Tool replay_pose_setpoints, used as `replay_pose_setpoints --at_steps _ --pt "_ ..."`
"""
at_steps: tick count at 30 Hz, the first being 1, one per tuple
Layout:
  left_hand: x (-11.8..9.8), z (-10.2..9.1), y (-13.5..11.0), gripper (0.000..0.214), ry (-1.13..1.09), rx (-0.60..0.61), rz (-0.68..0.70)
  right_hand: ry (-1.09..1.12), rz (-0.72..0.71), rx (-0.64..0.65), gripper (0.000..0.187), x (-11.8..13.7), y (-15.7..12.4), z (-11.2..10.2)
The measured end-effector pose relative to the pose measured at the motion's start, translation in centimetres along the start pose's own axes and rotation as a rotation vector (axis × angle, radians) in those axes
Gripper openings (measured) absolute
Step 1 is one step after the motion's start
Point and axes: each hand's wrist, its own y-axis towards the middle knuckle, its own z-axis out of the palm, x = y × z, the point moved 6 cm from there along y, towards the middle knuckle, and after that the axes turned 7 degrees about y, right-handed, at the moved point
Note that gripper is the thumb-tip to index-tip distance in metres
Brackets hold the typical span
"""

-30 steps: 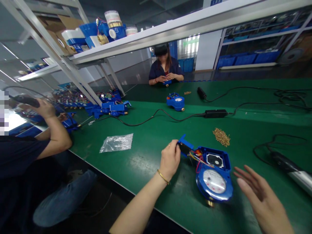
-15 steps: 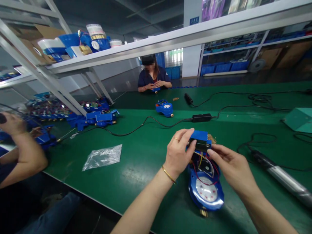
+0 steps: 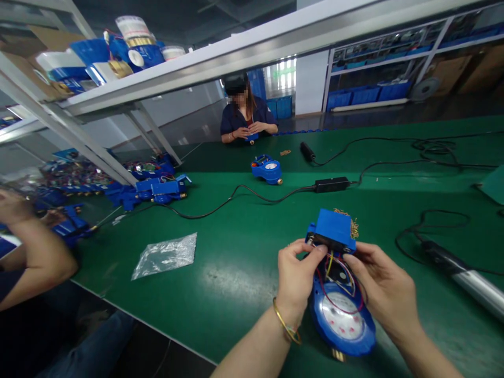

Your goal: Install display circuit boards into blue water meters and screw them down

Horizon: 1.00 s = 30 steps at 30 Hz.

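Observation:
A blue water meter [image 3: 342,323] with a white dial lies on the green bench in front of me. Its blue cover [image 3: 333,230] stands tipped up above the open electronics bay, joined by red and yellow wires [image 3: 338,273]. My left hand [image 3: 297,278] pinches the cover's lower left corner, fingers closed. On the other side, my right hand [image 3: 384,289] grips the lower right corner with thumb and fingers closed. A gold bangle sits on my left wrist.
A pile of brass screws [image 3: 352,223] lies just behind the cover. An electric screwdriver [image 3: 464,278] with its cable rests at right. A clear plastic bag [image 3: 165,255] lies at left. Another meter [image 3: 268,169], a power adapter [image 3: 331,184], stacked blue parts [image 3: 157,189]. One person sits opposite, another at left.
My right hand came in from open above the bench and took the cover's right side. Both hands tilted the cover up over the meter, which now lies nearer to me.

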Motion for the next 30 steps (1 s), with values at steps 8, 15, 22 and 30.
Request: replay_pose_setpoints --at_steps 8,15,22,30 --pt "-0.9 0.3 -0.3 0.022 0.04 0.262 0.008 -0.043 -0.001 -0.048 0.02 -0.2 0.1 -1.2" --pt "-1.2 0.9 -0.7 0.014 -0.154 0.194 -0.089 -0.034 -0.026 -0.046 0.018 -0.4 -0.1 -1.1" --pt "-0.5 0.8 -0.7 0.02 -0.149 0.114 -0.116 -0.097 -0.044 -0.055 0.022 -0.3 -0.5 -1.3" --pt "-0.4 0.5 -0.8 0.02 -0.048 0.081 -0.021 -0.029 0.115 -0.046 0.033 -1.0 -0.4 -1.7"
